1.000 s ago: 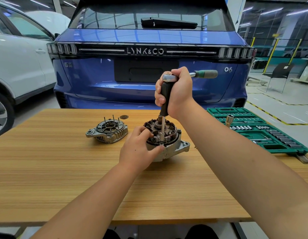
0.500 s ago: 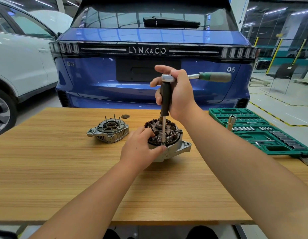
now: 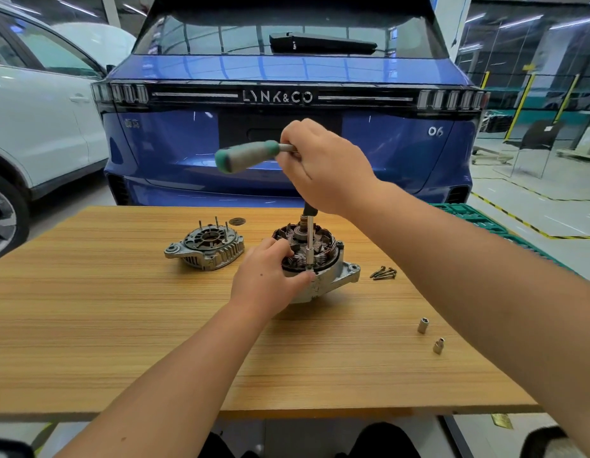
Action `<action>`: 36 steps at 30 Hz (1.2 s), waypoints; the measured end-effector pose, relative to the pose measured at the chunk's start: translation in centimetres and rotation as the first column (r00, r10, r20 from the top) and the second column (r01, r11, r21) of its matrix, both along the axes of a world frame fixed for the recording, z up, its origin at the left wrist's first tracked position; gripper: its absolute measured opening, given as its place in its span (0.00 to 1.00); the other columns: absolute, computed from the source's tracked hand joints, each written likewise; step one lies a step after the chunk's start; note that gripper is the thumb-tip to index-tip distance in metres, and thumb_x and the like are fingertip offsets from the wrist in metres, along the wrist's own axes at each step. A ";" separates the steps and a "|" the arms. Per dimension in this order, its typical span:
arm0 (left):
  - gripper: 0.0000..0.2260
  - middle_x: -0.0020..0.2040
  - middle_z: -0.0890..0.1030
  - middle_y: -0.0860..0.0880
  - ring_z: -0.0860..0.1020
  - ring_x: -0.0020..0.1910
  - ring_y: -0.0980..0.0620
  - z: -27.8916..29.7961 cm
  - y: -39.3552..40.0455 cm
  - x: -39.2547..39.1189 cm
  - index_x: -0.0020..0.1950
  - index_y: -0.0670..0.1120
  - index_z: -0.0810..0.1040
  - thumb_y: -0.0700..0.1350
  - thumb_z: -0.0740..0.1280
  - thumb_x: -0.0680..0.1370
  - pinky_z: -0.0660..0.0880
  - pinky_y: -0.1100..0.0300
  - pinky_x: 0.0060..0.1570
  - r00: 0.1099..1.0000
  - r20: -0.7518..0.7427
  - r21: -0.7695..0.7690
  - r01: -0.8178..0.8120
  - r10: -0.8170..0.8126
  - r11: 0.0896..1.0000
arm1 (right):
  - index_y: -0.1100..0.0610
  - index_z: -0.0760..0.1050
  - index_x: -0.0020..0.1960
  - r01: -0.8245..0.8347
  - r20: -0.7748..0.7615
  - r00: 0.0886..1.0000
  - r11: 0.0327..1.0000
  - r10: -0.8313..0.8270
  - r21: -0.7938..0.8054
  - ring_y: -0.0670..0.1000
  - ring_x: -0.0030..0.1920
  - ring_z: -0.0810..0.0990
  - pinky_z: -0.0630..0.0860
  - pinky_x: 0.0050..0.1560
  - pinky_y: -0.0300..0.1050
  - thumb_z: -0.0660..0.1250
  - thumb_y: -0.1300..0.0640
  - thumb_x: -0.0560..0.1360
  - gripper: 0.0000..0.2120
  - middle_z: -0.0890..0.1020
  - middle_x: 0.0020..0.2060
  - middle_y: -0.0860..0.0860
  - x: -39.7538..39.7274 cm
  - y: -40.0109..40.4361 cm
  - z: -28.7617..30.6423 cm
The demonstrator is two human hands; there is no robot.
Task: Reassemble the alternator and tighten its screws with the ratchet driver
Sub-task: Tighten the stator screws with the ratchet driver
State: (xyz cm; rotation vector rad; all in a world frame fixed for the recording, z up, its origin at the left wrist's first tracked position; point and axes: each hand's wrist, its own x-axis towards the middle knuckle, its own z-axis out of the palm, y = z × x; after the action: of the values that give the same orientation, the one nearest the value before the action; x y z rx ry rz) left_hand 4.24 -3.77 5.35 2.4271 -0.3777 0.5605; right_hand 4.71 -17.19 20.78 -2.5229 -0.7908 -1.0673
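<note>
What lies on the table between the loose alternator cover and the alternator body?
In the head view, only bare wood lies between the cover and the body; the left hand grips the body's near side.

Looks like a car workshop or service training bay from my feed. Blue SUV (image 3: 287,127) fills the upper centre, tail toward me, badge reads LYNK&CO. White car (image 3: 39,127) at the upper left. Grey sealed floor with yellow-black hazard striping (image 3: 518,219) at right, glass partitions (image 3: 534,77) and yellow posts (image 3: 521,104) behind it in the upper right. Strip lights overhead. In front of me a wooden bench (image 3: 121,325) carries a stripped alternator (image 3: 323,269), a separate end housing (image 3: 207,246), loose screws (image 3: 384,273) and two sockets (image 3: 430,335). Green socket-set case (image 3: 468,216) at the bench's right edge.
</note>
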 end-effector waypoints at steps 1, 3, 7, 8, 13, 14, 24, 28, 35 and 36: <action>0.17 0.44 0.69 0.61 0.71 0.51 0.52 0.0 0.0 0.0 0.49 0.56 0.71 0.62 0.73 0.72 0.66 0.58 0.41 1.000 -0.004 -0.003 -0.001 0.001 1.000 | 0.54 0.72 0.57 0.045 -0.020 0.999 0.996 -0.047 -0.074 0.53 0.42 0.72 0.72 0.40 0.51 0.53 0.43 0.83 0.17 0.74 0.47 0.49 -0.1 0.1 0.3; 0.17 0.44 0.68 0.61 0.71 0.51 0.52 0.0 -0.1 -0.1 0.49 0.56 0.71 0.62 0.74 0.72 0.65 0.58 0.40 1.000 -0.003 0.002 -0.003 0.003 1.000 | 0.51 0.70 0.62 0.104 -0.043 0.993 0.975 -0.114 -0.199 0.53 0.43 0.73 0.65 0.37 0.47 0.47 0.36 0.82 0.24 0.72 0.48 0.49 -0.2 0.2 1.1; 0.17 0.45 0.69 0.61 0.71 0.51 0.52 0.0 -0.2 -0.3 0.48 0.55 0.70 0.62 0.74 0.72 0.64 0.60 0.39 1.000 0.006 -0.017 0.009 -0.009 1.000 | 0.50 0.71 0.57 0.184 -0.101 0.969 0.927 -0.227 -0.326 0.54 0.41 0.73 0.59 0.33 0.45 0.44 0.38 0.84 0.22 0.73 0.43 0.48 -0.1 0.2 2.8; 0.17 0.45 0.70 0.60 0.71 0.52 0.52 0.0 -0.2 -0.2 0.49 0.55 0.71 0.62 0.73 0.72 0.65 0.59 0.39 1.000 0.005 -0.016 0.008 -0.008 1.000 | 0.50 0.71 0.53 0.195 -0.129 0.959 0.919 -0.252 -0.344 0.54 0.40 0.73 0.60 0.33 0.45 0.45 0.41 0.85 0.20 0.73 0.40 0.48 0.0 0.3 3.3; 0.17 0.47 0.71 0.58 0.70 0.52 0.52 0.0 -0.3 -0.2 0.49 0.55 0.72 0.63 0.73 0.72 0.65 0.58 0.41 1.000 0.010 -0.004 -0.006 0.006 1.000 | 0.58 0.75 0.45 0.187 -0.623 0.773 0.982 -0.123 0.038 0.53 0.34 0.81 0.76 0.33 0.43 0.58 0.56 0.82 0.11 0.83 0.32 0.52 0.4 0.6 5.5; 0.17 0.46 0.70 0.58 0.70 0.52 0.52 0.0 -0.3 -0.2 0.49 0.55 0.71 0.63 0.73 0.72 0.65 0.58 0.40 1.000 0.012 0.000 -0.008 0.008 1.000 | 0.59 0.76 0.48 0.217 -0.715 0.699 0.956 -0.013 0.195 0.52 0.34 0.84 0.79 0.34 0.42 0.59 0.57 0.81 0.09 0.85 0.32 0.52 0.2 0.5 5.6; 0.17 0.46 0.68 0.61 0.71 0.52 0.52 0.2 0.1 0.2 0.49 0.56 0.70 0.62 0.74 0.71 0.65 0.58 0.41 1.000 -0.015 -0.002 0.016 -0.016 1.000 | 0.55 0.73 0.55 0.364 -0.532 0.488 0.392 0.692 0.845 0.51 0.37 0.86 0.72 0.51 0.55 0.59 0.56 0.80 0.07 0.87 0.40 0.50 0.3 -0.9 3.0; 0.17 0.48 0.71 0.59 0.71 0.53 0.52 0.2 0.3 0.3 0.49 0.56 0.71 0.62 0.74 0.71 0.68 0.56 0.44 1.000 -0.024 0.011 0.019 -0.019 1.000 | 0.56 0.73 0.60 0.434 -0.430 0.472 0.221 0.770 0.873 0.49 0.35 0.83 0.71 0.55 0.56 0.60 0.54 0.80 0.11 0.86 0.38 0.47 -0.3 -0.8 2.4; 0.18 0.50 0.72 0.58 0.72 0.54 0.51 0.3 0.2 0.4 0.51 0.55 0.72 0.63 0.74 0.71 0.69 0.56 0.45 0.999 -0.033 0.015 0.020 -0.019 1.000 | 0.54 0.76 0.53 0.375 -0.156 0.714 -0.185 0.683 0.908 0.49 0.40 0.81 0.78 0.38 0.47 0.68 0.54 0.80 0.04 0.79 0.45 0.52 -0.7 0.0 0.9; 0.18 0.49 0.71 0.58 0.72 0.53 0.51 0.2 0.2 0.4 0.51 0.55 0.73 0.63 0.74 0.71 0.69 0.56 0.45 0.999 -0.031 0.014 0.017 -0.017 1.000 | 0.52 0.75 0.52 0.289 -0.117 0.766 -0.175 0.633 0.941 0.47 0.40 0.80 0.78 0.38 0.45 0.69 0.54 0.80 0.03 0.80 0.45 0.50 -0.7 0.2 0.3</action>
State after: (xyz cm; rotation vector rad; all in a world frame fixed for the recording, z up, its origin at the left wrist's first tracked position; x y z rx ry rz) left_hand 4.68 -3.57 5.60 2.4406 -0.3903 0.5144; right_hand 4.06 -17.01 21.11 -0.9529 0.0717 -0.2598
